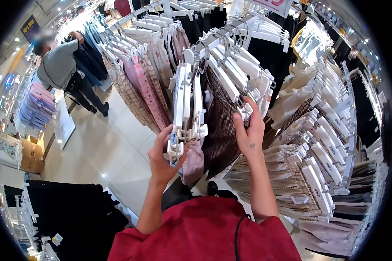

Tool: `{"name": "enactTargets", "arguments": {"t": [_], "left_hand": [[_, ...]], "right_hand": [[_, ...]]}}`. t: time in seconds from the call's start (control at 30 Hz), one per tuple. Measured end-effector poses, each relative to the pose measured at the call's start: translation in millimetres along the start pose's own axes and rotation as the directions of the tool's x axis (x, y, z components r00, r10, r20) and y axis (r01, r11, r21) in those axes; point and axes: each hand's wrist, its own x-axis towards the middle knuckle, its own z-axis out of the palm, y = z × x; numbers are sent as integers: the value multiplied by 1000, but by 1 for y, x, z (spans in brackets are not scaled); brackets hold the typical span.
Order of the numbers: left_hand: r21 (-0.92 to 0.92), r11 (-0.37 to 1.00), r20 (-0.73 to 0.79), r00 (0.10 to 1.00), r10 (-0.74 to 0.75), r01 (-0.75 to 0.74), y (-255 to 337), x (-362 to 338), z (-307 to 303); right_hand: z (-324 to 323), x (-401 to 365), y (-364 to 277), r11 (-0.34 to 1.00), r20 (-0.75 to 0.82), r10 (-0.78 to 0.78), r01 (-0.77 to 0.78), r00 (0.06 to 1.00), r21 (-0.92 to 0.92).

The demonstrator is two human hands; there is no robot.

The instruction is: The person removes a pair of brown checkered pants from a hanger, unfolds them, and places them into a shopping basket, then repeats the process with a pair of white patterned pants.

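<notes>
My left hand (162, 157) is raised at the lower end of a bunch of white clip hangers (185, 108) that hang from a clothes rail, its fingers closed around the clips there. My right hand (249, 130) reaches into the neighbouring row of hangers and grips the clip end of one white hanger (245, 111) that carries a dark brown checked garment (220, 126). Both forearms rise from my red top (204, 230).
Circular rails packed with skirts on white hangers surround me: pink and checked ones (139, 82) on the left, beige and striped ones (305, 174) on the right. A rack of black garments (65, 213) stands at lower left. A person in grey (59, 65) bends over a far rack.
</notes>
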Motion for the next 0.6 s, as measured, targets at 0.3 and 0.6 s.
{"name": "enactTargets", "arguments": {"t": [0.3,0.6], "left_hand": [[-43,999,33,999,-29,30,1,-3,3],[40,996,34,996,-87,85,5,-9,14]], "right_hand": [[-4,13,-10,998,-48,-68,69,997,11],[-6,21,-21,997,23,-32,34,999,-74]]}}
